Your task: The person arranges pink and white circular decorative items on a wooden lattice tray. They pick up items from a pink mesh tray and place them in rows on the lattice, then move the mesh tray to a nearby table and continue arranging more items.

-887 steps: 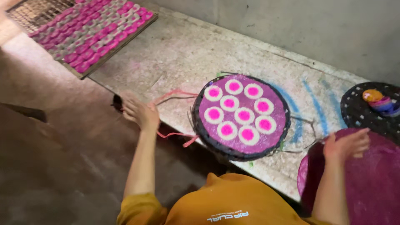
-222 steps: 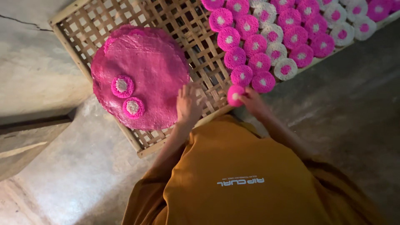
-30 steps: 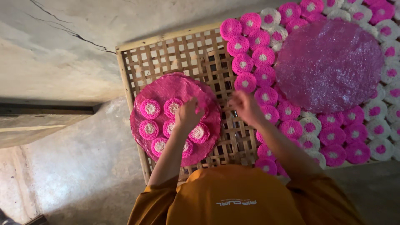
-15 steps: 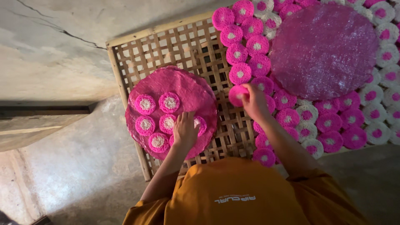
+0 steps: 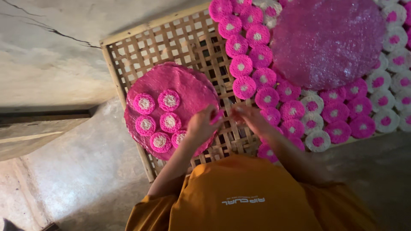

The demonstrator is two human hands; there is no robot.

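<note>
Over the bamboo tray (image 5: 128, 42), the left hand (image 5: 201, 126) pinches a pink noodle cake (image 5: 217, 116) beside the pink mat (image 5: 192, 90); the right hand (image 5: 250, 119) hovers close, fingers loosely curled around nothing.

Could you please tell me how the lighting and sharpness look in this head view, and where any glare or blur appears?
Head view: soft, even light; speckled glare on the large round glittery pink sheet; deep shadow under the concrete ledge at left; left hand and right hand slightly motion-blurred over the woven bamboo tray; the small pink-and-white round cakes stay fairly sharp.
</note>
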